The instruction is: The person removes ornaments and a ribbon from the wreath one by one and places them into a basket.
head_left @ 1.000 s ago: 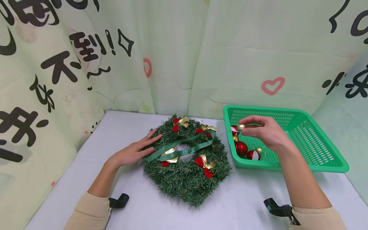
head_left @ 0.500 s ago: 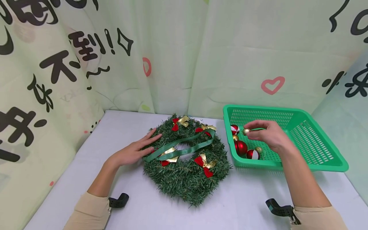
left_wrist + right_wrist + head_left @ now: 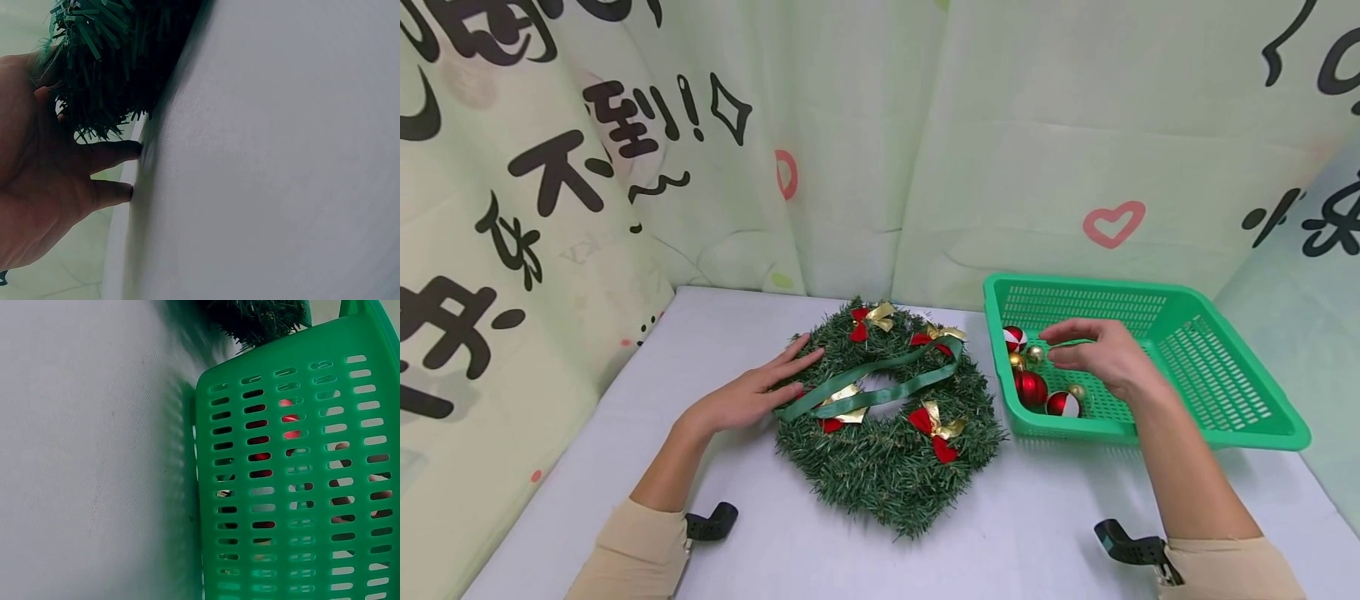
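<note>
A green wreath [image 3: 880, 479] with red-and-gold bows [image 3: 936, 429] and a loop of green ribbon [image 3: 917, 385] lies on the white table. At its left side rests my left hand [image 3: 756, 396], fingers spread over the edge. In the left wrist view, that hand [image 3: 44, 175] has two fingertips down at the table surface. My right hand [image 3: 1097, 354] hovers over the basket's left part, thumb and fingers parted with nothing between them. Just left of its fingertips sits a small gold bauble [image 3: 1034, 353]. Basket slots partly hide the right hand in the right wrist view.
The green plastic basket [image 3: 1213, 437] stands right of the wreath. Along its left side lie a red bauble [image 3: 1031, 388], red-and-white baubles [image 3: 1063, 404] and other small gold baubles [image 3: 1077, 391]. A printed curtain [image 3: 1015, 150] closes off the back and sides.
The right hand moved slightly right and down, away from the red-and-white bauble, and let go of the small gold bauble, which now sits in the basket. The left hand stayed put.
</note>
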Available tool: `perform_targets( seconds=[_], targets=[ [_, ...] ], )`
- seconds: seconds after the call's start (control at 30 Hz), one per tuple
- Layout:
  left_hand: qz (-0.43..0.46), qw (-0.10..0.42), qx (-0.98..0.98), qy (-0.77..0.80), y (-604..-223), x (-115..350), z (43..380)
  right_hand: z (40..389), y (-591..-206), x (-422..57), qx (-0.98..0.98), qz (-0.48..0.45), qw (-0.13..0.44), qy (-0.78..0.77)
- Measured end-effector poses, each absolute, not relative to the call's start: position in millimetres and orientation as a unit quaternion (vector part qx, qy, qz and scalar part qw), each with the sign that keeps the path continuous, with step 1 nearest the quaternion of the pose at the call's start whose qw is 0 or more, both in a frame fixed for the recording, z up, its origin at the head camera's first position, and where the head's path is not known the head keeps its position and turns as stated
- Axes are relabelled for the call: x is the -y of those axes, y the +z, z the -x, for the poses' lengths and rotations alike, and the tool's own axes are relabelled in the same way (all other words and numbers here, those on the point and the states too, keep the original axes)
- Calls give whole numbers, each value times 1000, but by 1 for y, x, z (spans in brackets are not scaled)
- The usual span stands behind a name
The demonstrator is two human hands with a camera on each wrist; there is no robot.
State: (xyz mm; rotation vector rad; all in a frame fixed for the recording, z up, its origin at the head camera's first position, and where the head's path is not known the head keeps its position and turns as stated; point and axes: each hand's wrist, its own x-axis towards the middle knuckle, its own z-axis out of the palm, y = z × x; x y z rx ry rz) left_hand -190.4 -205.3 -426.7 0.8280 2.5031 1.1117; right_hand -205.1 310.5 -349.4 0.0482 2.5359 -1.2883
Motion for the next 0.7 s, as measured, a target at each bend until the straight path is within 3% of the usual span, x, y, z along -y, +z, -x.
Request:
perform_targets(
  seconds=[0.7],
  targets=[
    [-286,140,-868,382,-425,205,189,199,-340,-292,-892,11,123,-434]
  ],
)
